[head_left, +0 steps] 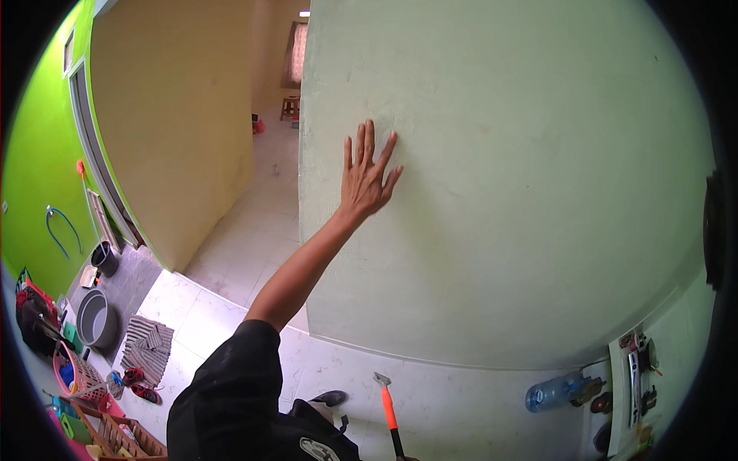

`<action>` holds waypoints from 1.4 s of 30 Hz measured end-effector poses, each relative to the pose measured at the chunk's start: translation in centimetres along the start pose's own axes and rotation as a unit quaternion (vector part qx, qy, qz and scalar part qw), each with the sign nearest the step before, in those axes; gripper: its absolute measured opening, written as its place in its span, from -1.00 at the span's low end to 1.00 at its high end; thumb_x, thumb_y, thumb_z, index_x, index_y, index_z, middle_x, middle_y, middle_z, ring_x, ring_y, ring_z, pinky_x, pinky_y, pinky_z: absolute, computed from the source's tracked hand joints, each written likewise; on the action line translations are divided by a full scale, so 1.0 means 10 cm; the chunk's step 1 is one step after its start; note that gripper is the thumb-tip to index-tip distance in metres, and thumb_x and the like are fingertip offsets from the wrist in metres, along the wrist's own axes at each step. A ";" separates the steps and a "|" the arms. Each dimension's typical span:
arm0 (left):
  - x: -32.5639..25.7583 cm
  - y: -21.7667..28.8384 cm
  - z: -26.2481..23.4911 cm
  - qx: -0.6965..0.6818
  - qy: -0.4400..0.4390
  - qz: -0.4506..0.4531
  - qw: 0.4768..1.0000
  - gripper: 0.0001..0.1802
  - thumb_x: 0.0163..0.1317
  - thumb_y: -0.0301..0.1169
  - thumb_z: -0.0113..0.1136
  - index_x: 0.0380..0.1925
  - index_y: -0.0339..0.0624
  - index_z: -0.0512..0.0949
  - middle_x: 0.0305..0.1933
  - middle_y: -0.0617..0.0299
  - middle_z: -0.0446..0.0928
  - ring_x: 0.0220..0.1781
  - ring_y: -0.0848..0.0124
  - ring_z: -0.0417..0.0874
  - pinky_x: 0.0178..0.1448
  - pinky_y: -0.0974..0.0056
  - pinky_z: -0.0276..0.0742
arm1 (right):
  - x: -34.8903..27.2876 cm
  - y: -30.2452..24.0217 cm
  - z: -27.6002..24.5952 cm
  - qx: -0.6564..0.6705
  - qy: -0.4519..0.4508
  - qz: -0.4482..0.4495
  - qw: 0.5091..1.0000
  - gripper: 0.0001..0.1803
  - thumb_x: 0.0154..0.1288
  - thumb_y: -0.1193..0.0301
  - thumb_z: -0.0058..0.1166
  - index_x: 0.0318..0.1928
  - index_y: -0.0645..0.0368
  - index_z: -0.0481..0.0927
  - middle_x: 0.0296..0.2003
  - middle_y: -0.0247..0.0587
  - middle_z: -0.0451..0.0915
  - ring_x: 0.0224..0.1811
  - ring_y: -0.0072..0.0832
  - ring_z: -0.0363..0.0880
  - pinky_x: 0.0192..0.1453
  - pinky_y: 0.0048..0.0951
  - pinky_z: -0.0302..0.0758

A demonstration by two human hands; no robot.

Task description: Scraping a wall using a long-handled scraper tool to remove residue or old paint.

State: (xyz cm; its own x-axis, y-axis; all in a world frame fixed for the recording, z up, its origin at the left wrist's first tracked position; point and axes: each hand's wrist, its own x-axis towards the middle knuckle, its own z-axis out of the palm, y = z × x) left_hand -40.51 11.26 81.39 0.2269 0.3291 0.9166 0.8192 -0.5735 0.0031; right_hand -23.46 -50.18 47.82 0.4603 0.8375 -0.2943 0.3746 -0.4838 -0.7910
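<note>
My left hand [367, 180] is raised with its fingers spread, its palm turned to the pale green wall [523, 192]; it appears to rest flat there. Below, a scraper [390, 411] with a short metal head and a long orange and black handle points up from the lower edge of the view. Only a sliver of my right hand [410, 459] shows at the handle's black end, where it grips the tool; most of its fingers are cut off by the frame.
A doorway opens left of the wall onto a tiled passage. At the left stand a grey basin [97, 319], a striped mat [147, 347], a pink basket [79, 376] and a wooden crate [115, 430]. A blue water jug [552, 392] lies near a shelf [619, 399] at right.
</note>
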 end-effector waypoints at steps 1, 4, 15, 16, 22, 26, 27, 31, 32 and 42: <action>-0.16 0.00 -0.03 -0.018 -0.020 0.006 1.000 -0.28 0.54 0.01 0.04 0.63 0.14 0.21 0.76 -0.21 -0.29 0.78 -0.11 -0.29 0.73 -0.23 -0.35 | 0.01 -0.08 -0.02 -0.001 -0.001 -0.003 1.000 -0.51 0.42 0.09 0.27 -0.04 0.37 0.77 -0.47 0.04 0.74 -0.48 -0.36 0.66 -0.31 -0.20 0.59; -0.96 0.21 -0.28 -0.151 -0.100 0.036 0.983 -0.25 0.41 -0.22 0.27 0.58 0.10 0.28 0.74 -0.25 -0.17 0.76 -0.17 -0.12 0.71 -0.23 -0.09 | 0.01 -0.37 -0.09 -0.047 0.031 -0.053 0.997 -0.51 0.43 0.09 0.25 -0.07 0.36 0.78 -0.46 0.03 0.75 -0.47 -0.33 0.66 -0.26 -0.20 0.61; -2.44 1.59 -1.81 -0.335 -0.364 0.180 0.850 -0.27 0.20 -0.43 0.23 0.44 0.13 0.42 0.70 0.15 0.10 0.75 0.08 0.04 0.73 -0.30 -0.16 | 0.28 -1.38 -0.33 0.010 0.222 -0.320 0.921 -0.62 0.28 0.29 0.34 -0.04 0.36 0.73 -0.50 -0.08 0.68 -0.49 -0.38 0.67 -0.33 -0.38 0.61; -2.33 1.60 -1.78 -0.314 -0.317 0.183 0.876 -0.39 0.27 -0.37 0.28 0.36 0.11 0.48 0.66 0.16 0.20 0.73 0.12 0.11 0.72 -0.31 -0.12 | 0.34 -1.46 -0.34 0.008 0.228 -0.333 0.915 -0.62 0.24 0.33 0.37 -0.04 0.37 0.73 -0.49 -0.08 0.68 -0.48 -0.37 0.68 -0.33 -0.38 0.62; -1.51 1.40 -1.42 -0.242 -0.100 0.155 0.952 -0.66 0.20 -0.17 0.51 -0.38 -0.05 0.51 -0.05 0.28 0.58 0.29 0.20 0.59 0.64 -0.29 0.19 | 0.73 -1.93 -0.34 0.028 0.134 -0.364 0.921 -0.46 0.14 0.56 0.42 0.17 0.41 0.65 -0.41 -0.05 0.72 -0.40 -0.40 0.76 -0.32 -0.45 0.64; -0.97 1.15 -1.28 -0.201 -0.065 0.115 0.971 -0.64 0.23 -0.15 0.47 -0.46 -0.09 0.50 -0.20 0.27 0.51 0.21 0.24 0.58 0.69 -0.28 0.15 | 0.87 -2.12 -0.44 0.188 -0.089 -0.249 0.946 -0.48 0.29 0.38 0.30 0.22 0.35 0.61 -0.40 -0.04 0.69 -0.44 -0.38 0.70 -0.25 -0.39 0.64; -0.87 1.10 -1.24 -0.200 -0.057 0.118 0.971 -0.64 0.21 -0.17 0.49 -0.47 -0.11 0.50 -0.22 0.25 0.50 0.17 0.23 0.58 0.69 -0.26 0.17 | 0.88 -2.16 -0.50 0.218 -0.117 -0.216 0.944 -0.50 0.32 0.33 0.26 0.20 0.34 0.62 -0.43 -0.06 0.67 -0.46 -0.39 0.67 -0.28 -0.40 0.62; -0.65 0.97 -1.20 -0.199 -0.063 0.116 0.971 -0.64 0.17 -0.26 0.51 -0.52 -0.16 0.49 -0.29 0.23 0.46 0.08 0.22 0.58 0.70 -0.20 0.20 | 0.75 -2.25 -0.83 0.340 -0.206 -0.077 0.914 -0.52 0.46 0.14 0.10 0.12 0.30 0.66 -0.52 -0.16 0.59 -0.53 -0.46 0.54 -0.37 -0.43 0.53; -0.63 0.95 -1.19 -0.210 -0.022 0.126 0.969 -0.64 0.17 -0.26 0.51 -0.52 -0.16 0.49 -0.29 0.23 0.46 0.08 0.22 0.58 0.70 -0.20 0.20 | 0.68 -2.25 -0.92 0.360 -0.216 -0.048 0.906 -0.50 0.49 0.09 0.06 0.10 0.29 0.67 -0.55 -0.19 0.57 -0.55 -0.47 0.51 -0.40 -0.44 0.51; -0.39 0.97 -1.07 -0.198 -0.029 0.135 0.970 -0.64 0.08 -0.40 0.55 -0.57 -0.14 0.45 -0.39 0.22 0.42 -0.10 0.21 0.57 0.64 -0.21 0.27 | 0.76 -1.91 -1.45 0.383 -0.404 0.011 0.831 -0.44 0.67 0.01 -0.14 0.11 0.29 0.65 -0.52 -0.30 0.57 -0.62 -0.60 0.38 -0.51 -0.54 0.39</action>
State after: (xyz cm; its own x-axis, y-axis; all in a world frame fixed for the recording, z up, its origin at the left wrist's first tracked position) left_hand -39.07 -3.61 82.06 0.4443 0.1615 0.8812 0.4617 -0.8842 -0.0708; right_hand -15.51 -38.25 68.48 -0.3462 0.8774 -0.3321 -0.3916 -0.4568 -0.7987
